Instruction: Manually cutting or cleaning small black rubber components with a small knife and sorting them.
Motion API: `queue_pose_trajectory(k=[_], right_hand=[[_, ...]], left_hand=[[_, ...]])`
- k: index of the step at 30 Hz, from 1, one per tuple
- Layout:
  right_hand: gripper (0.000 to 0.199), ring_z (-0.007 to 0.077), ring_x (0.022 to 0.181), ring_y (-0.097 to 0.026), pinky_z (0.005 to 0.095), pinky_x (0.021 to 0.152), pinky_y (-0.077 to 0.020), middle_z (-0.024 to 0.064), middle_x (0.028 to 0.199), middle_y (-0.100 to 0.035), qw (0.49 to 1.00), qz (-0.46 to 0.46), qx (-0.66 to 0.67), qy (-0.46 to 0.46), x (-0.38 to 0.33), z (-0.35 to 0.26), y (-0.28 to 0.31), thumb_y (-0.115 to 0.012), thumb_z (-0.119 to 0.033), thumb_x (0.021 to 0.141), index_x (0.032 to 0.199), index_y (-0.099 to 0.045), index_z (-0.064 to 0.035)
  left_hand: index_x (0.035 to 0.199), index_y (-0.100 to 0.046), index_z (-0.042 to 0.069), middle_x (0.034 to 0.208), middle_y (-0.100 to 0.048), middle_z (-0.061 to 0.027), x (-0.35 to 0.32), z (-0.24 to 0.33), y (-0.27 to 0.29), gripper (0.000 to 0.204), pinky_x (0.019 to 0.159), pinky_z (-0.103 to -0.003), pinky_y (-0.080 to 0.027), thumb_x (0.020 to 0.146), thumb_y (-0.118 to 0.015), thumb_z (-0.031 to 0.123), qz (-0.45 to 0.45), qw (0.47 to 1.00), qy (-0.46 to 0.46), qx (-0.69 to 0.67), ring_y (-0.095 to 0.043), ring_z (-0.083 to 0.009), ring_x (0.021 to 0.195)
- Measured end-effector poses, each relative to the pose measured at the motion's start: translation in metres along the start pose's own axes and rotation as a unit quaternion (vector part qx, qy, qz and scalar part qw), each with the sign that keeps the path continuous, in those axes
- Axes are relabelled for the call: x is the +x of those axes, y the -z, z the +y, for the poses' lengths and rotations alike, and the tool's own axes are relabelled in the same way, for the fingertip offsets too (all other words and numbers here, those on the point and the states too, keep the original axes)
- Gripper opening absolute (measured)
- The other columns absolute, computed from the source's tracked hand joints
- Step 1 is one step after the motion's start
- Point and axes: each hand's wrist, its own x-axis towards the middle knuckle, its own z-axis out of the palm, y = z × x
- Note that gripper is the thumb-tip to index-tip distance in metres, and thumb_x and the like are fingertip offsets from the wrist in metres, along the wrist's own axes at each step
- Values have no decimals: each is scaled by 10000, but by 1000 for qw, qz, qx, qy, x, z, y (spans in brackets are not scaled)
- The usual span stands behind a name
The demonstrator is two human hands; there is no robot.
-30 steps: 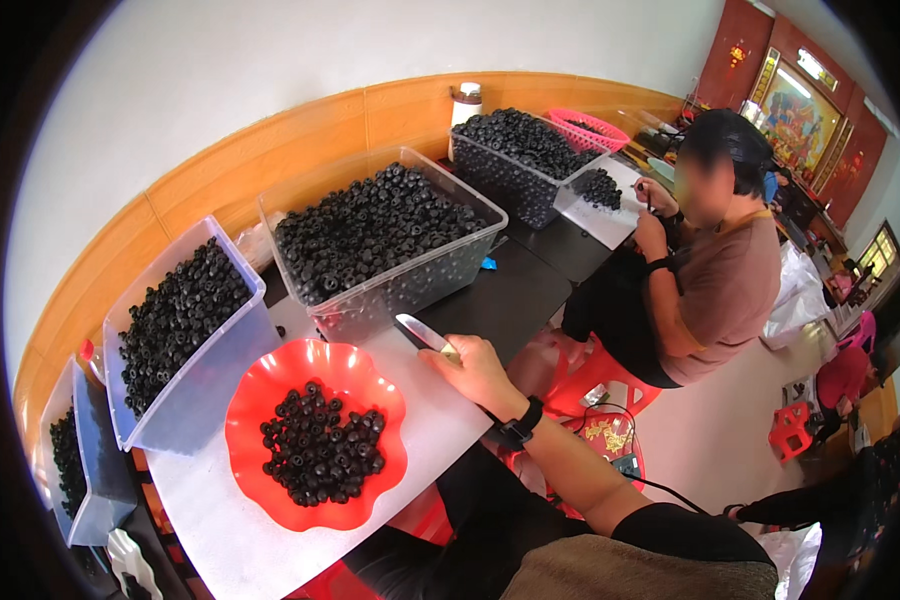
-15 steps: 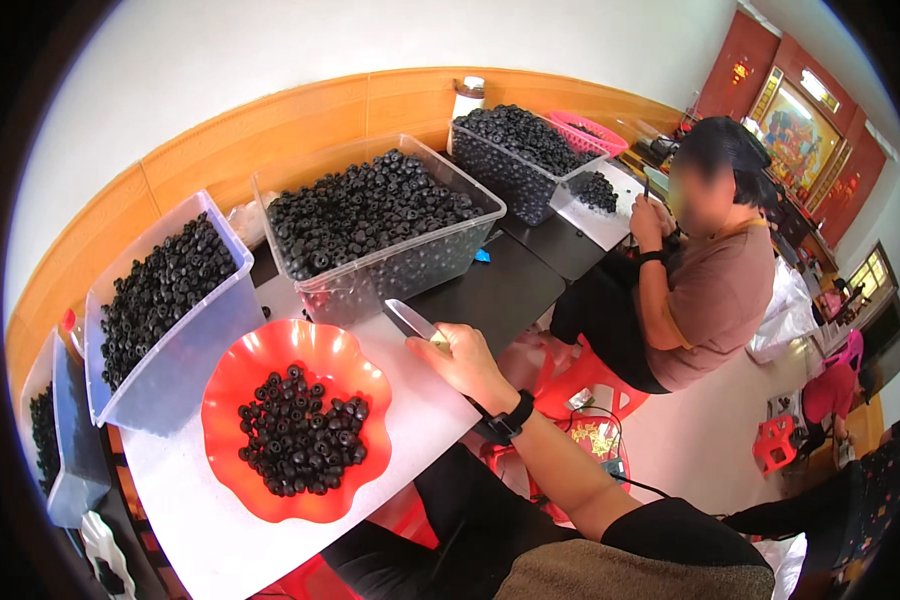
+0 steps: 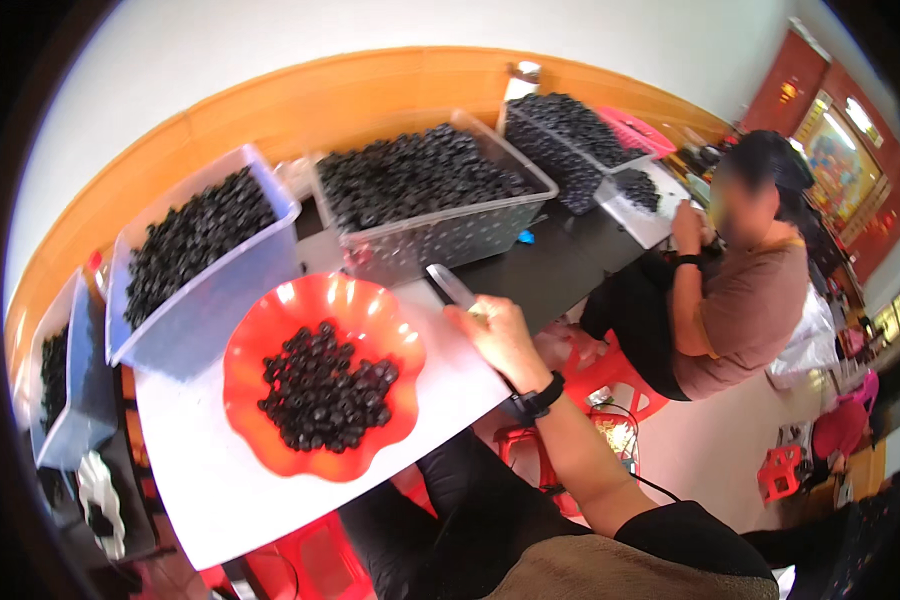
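Note:
My right hand [image 3: 500, 335] rests on a white board [image 3: 220, 480] and grips a knife [image 3: 452, 287] whose blade points up and left. Just left of the hand sits a red scalloped plate [image 3: 270, 340] holding a heap of small black round fruits [image 3: 322, 398]. Beyond the knife stands a clear plastic bin [image 3: 440, 240] full of the same black fruits. A black wristband sits on my right wrist. My left hand is out of the picture.
More fruit-filled bins stand at left [image 3: 195, 290], far left [image 3: 60, 400] and at the back right [image 3: 560, 150]. Another person [image 3: 740, 290] sits on a red stool [image 3: 620, 375] at the black table [image 3: 560, 265], working at a white board. A pink basket [image 3: 635, 130] lies behind.
The view has shifted, so plate and bins sit lower and farther right in the picture. My right hand still holds the knife at the plate's right edge.

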Motion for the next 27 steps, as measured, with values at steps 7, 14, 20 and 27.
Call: queue_pose_trajectory(k=[7,14,20,27], right_hand=[[373,138,512,-561,334,501,-441,102,579,-602,999,-31,-27,29,-3,-8,2,-717,-330,830,780,-638,31],[377,305,563,-625,391,540,-453,148,609,-622,996,-15,-85,13,-5,-22,4,-699,-343,812,743,-632,21],[381,376,638,-622,434,581,-458,165,633,-610,991,-34,-129,28,-7,-20,6,-696,-348,818,768,-613,21],[332,336,548,-585,391,532,-437,169,599,-573,996,-24,-54,70,-53,-53,29,-689,-271,846,782,-588,38]], left_hand=[[880,-498,61,721,-411,5,-8,45,-25,29,635,-270,-344,893,-524,63,125,953,-123,248,-425,-127,679],[886,-628,-15,766,-606,-39,24,42,-11,72,677,-253,-429,835,-643,35,56,733,-6,678,-523,-103,712],[991,-668,-14,813,-642,-62,73,34,-29,172,691,-268,-454,843,-641,69,-81,698,52,709,-563,-114,753],[1086,-673,-4,825,-656,-73,148,-11,-1,296,725,-290,-491,825,-661,134,-181,619,172,745,-626,-152,776]])
